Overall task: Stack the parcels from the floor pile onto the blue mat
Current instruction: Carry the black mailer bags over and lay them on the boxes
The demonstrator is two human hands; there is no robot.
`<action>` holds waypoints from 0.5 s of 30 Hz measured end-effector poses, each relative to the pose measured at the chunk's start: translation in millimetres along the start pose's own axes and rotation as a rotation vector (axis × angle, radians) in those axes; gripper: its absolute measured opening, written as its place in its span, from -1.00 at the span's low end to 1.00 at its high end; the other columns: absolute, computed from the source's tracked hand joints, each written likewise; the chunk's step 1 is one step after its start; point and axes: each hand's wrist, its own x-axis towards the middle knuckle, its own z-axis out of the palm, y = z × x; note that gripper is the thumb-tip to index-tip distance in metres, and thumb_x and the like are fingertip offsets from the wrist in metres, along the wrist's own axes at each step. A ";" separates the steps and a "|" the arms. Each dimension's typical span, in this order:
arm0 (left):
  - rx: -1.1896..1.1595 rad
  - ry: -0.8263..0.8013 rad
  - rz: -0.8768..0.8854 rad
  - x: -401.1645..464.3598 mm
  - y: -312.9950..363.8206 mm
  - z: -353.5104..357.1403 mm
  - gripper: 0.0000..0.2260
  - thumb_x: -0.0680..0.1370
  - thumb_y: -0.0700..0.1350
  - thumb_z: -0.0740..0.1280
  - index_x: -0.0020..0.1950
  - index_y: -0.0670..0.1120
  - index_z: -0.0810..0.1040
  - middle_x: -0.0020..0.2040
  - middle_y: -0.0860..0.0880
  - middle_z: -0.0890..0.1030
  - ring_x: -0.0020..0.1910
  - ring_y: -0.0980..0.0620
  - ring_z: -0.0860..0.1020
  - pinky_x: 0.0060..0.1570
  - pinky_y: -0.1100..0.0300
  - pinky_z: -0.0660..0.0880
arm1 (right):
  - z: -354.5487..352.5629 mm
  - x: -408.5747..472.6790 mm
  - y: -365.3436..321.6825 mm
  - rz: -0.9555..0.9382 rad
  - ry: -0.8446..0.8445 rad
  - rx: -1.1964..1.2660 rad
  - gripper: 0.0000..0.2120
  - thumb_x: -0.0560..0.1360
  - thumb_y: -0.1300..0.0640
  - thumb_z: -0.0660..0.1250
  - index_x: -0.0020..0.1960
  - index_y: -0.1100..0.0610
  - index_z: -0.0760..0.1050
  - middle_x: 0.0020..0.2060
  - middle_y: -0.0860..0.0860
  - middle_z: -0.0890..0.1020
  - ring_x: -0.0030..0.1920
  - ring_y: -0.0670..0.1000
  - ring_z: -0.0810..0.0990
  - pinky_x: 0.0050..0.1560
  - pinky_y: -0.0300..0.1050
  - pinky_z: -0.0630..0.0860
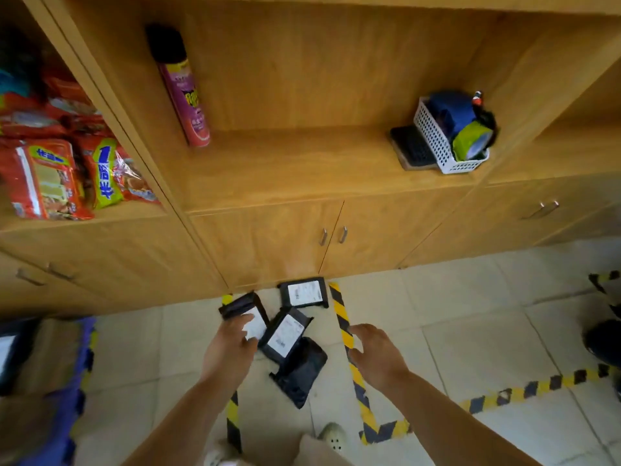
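Several black parcels with white labels lie on the tiled floor between two yellow-black tape strips. One parcel sits against the cabinet. A second parcel lies left, and my left hand rests on its label with fingers extended. A third parcel overlaps a plain black parcel. My right hand hovers over the right tape strip, fingers loosely curled, holding nothing. The blue mat is at the far left, with brown parcels on it.
A wooden cabinet with doors stands right behind the pile. Its shelf holds a spray can, a white basket and snack packets. My shoes are at the bottom edge. A dark object sits at the right.
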 end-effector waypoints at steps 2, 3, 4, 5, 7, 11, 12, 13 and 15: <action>0.012 -0.013 -0.024 16.3 -11.3 21.2 -0.61 0.55 -0.19 0.22 0.38 0.00 0.41 0.28 -0.02 0.46 0.21 0.01 0.49 0.08 0.11 0.48 | 15.2 26.3 11.0 0.031 -0.058 0.025 -0.57 0.57 0.11 0.18 0.44 0.00 0.28 0.38 -0.03 0.36 0.38 0.00 0.33 0.32 -0.17 0.33; 0.013 -0.022 -0.033 25.1 -18.0 31.7 -0.62 0.56 -0.19 0.22 0.38 0.01 0.41 0.29 -0.01 0.45 0.21 0.01 0.49 0.07 0.14 0.47 | 24.8 39.9 15.4 0.051 -0.085 0.051 -0.57 0.56 0.11 0.20 0.43 -0.01 0.30 0.38 -0.02 0.37 0.36 0.00 0.37 0.30 -0.15 0.36; 0.017 -0.033 -0.039 34.2 -24.9 42.0 -0.62 0.56 -0.19 0.22 0.38 0.01 0.40 0.31 -0.01 0.43 0.21 0.02 0.49 0.06 0.16 0.45 | 35.0 53.1 19.1 0.066 -0.112 0.070 -0.57 0.55 0.10 0.21 0.42 -0.01 0.32 0.37 -0.01 0.38 0.34 0.01 0.39 0.29 -0.14 0.39; 0.024 -0.043 -0.045 44.3 -32.2 52.2 -0.61 0.57 -0.20 0.22 0.39 0.02 0.40 0.34 -0.02 0.42 0.23 0.02 0.48 0.07 0.17 0.44 | 46.1 66.4 22.4 0.072 -0.141 0.078 -0.58 0.55 0.10 0.22 0.41 0.01 0.33 0.36 0.00 0.39 0.33 0.01 0.41 0.29 -0.14 0.40; 0.021 -0.064 -0.065 69.9 -50.3 73.5 -0.59 0.56 -0.21 0.22 0.40 0.02 0.38 0.37 -0.02 0.39 0.25 0.02 0.48 0.13 0.13 0.46 | 70.8 96.4 29.3 0.075 -0.180 0.086 -0.59 0.55 0.11 0.23 0.39 0.06 0.36 0.35 0.01 0.43 0.30 0.02 0.43 0.25 -0.15 0.41; 0.027 -0.089 -0.113 126.8 -92.8 120.8 -0.55 0.56 -0.19 0.21 0.44 0.05 0.31 0.39 -0.02 0.37 0.27 0.01 0.46 0.15 0.11 0.46 | 129.9 159.8 45.0 0.095 -0.233 0.117 -0.57 0.57 0.11 0.20 0.44 0.03 0.31 0.38 -0.01 0.39 0.28 0.00 0.45 0.08 -0.27 0.39; 0.056 -0.092 -0.116 140.8 -104.5 133.6 -0.55 0.56 -0.17 0.21 0.45 0.07 0.29 0.39 -0.01 0.37 0.27 0.01 0.45 0.12 0.14 0.45 | 146.8 176.0 49.4 0.099 -0.240 0.120 -0.56 0.57 0.11 0.20 0.44 0.03 0.31 0.39 -0.01 0.38 0.31 0.00 0.43 0.11 -0.27 0.38; 0.081 -0.093 -0.118 154.6 -116.8 146.5 -0.54 0.56 -0.16 0.21 0.45 0.08 0.27 0.39 -0.01 0.37 0.28 0.01 0.45 0.09 0.16 0.44 | 163.3 191.9 53.8 0.109 -0.245 0.128 -0.57 0.57 0.12 0.19 0.44 0.03 0.31 0.39 -0.01 0.38 0.32 0.00 0.41 0.14 -0.25 0.39; 0.101 -0.105 -0.121 181.9 -143.0 173.0 -0.52 0.56 -0.16 0.20 0.47 0.09 0.25 0.41 0.00 0.35 0.31 0.02 0.41 0.09 0.18 0.42 | 200.1 224.9 65.6 0.142 -0.252 0.152 -0.58 0.57 0.12 0.19 0.42 0.01 0.33 0.35 0.00 0.43 0.23 0.01 0.49 0.06 -0.23 0.44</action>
